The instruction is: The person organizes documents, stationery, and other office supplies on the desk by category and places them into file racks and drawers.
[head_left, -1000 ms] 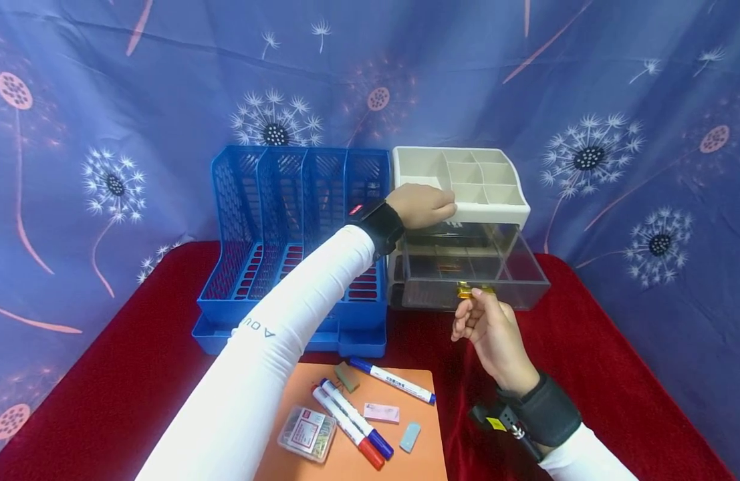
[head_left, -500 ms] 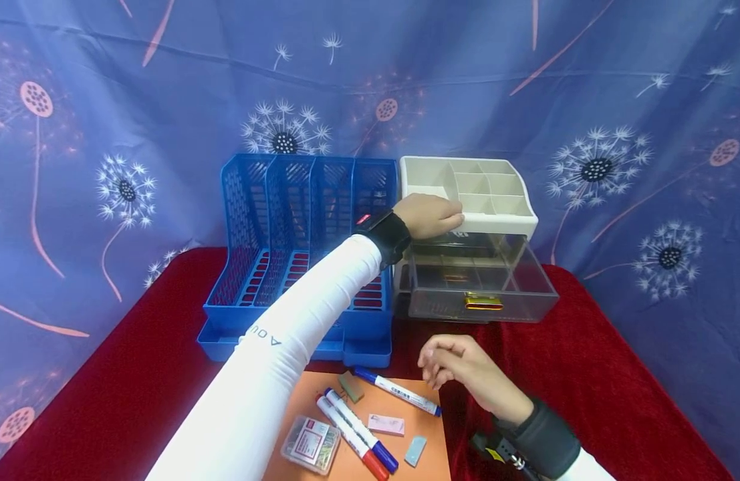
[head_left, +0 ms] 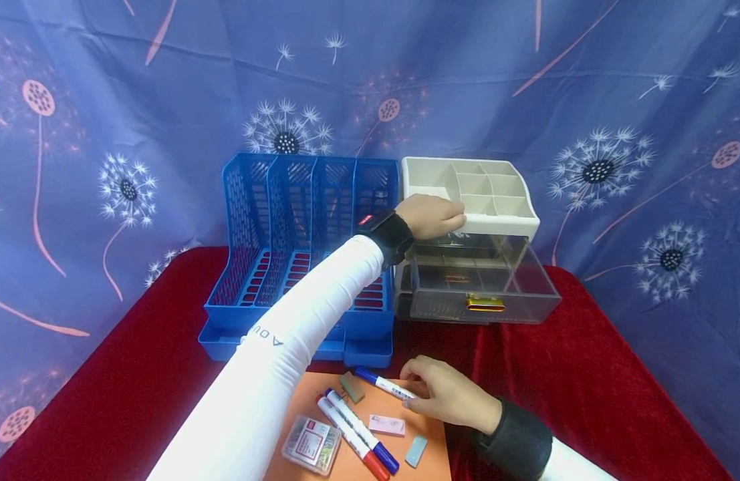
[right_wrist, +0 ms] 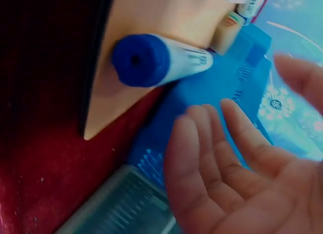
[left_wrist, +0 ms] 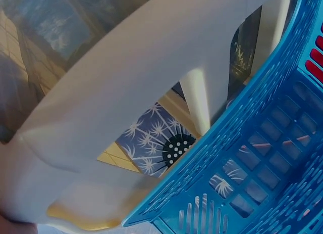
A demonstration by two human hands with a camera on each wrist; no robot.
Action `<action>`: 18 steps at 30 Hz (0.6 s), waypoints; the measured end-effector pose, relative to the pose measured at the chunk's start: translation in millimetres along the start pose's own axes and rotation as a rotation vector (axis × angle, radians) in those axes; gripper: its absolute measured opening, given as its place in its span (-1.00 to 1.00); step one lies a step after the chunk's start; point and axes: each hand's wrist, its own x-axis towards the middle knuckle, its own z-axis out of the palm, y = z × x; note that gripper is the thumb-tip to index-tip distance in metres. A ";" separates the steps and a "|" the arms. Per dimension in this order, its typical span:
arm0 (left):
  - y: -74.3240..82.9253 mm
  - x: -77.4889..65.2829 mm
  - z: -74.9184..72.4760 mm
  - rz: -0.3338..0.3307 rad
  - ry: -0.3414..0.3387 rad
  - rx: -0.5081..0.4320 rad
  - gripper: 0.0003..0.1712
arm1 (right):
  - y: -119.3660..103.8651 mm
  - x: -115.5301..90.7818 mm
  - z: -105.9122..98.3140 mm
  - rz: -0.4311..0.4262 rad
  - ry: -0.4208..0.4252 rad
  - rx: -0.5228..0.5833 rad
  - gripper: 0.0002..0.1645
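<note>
My left hand (head_left: 431, 216) grips the upper front edge of a white desk organizer (head_left: 502, 226), fingers curled over it; its fingertips are hidden. Below it, the clear drawer (head_left: 526, 308) with a gold handle (head_left: 486, 304) is pulled out. My right hand (head_left: 456, 395) hovers over the right end of a blue-capped whiteboard marker (head_left: 382, 383), thumb and fingers apart. In the right wrist view, a gap shows between the curved fingers (right_wrist: 184, 158) and the marker (right_wrist: 184, 59). The marker lies on an orange board (head_left: 430, 464).
Also on the board are a red marker (head_left: 370, 459), another blue marker (head_left: 360, 427), a green eraser (head_left: 351, 387), a pink eraser (head_left: 386, 425), a light blue eraser (head_left: 416, 451) and a clear box of small items (head_left: 311, 444). A blue file rack (head_left: 297, 314) adjoins the organizer.
The right hand has left the drawer's gold handle and come down and left to the marker. The left hand keeps its place on the organizer. The drawer stays out.
</note>
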 end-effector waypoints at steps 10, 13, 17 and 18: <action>4.7 -2.4 1.6 0.002 -0.004 0.008 -0.70 | 6.4 12.2 11.3 0.023 -0.080 0.016 -0.56; 3.8 -2.1 4.5 0.002 0.004 0.011 -0.69 | 8.4 15.0 15.0 0.008 -0.080 0.030 -0.59; 2.7 -2.0 3.5 -0.001 0.016 0.018 -0.69 | 9.2 19.4 17.0 0.023 -0.096 0.038 -0.63; 2.4 -2.3 2.9 -0.002 0.018 0.023 -0.69 | 9.1 20.5 17.2 0.034 -0.103 0.040 -0.64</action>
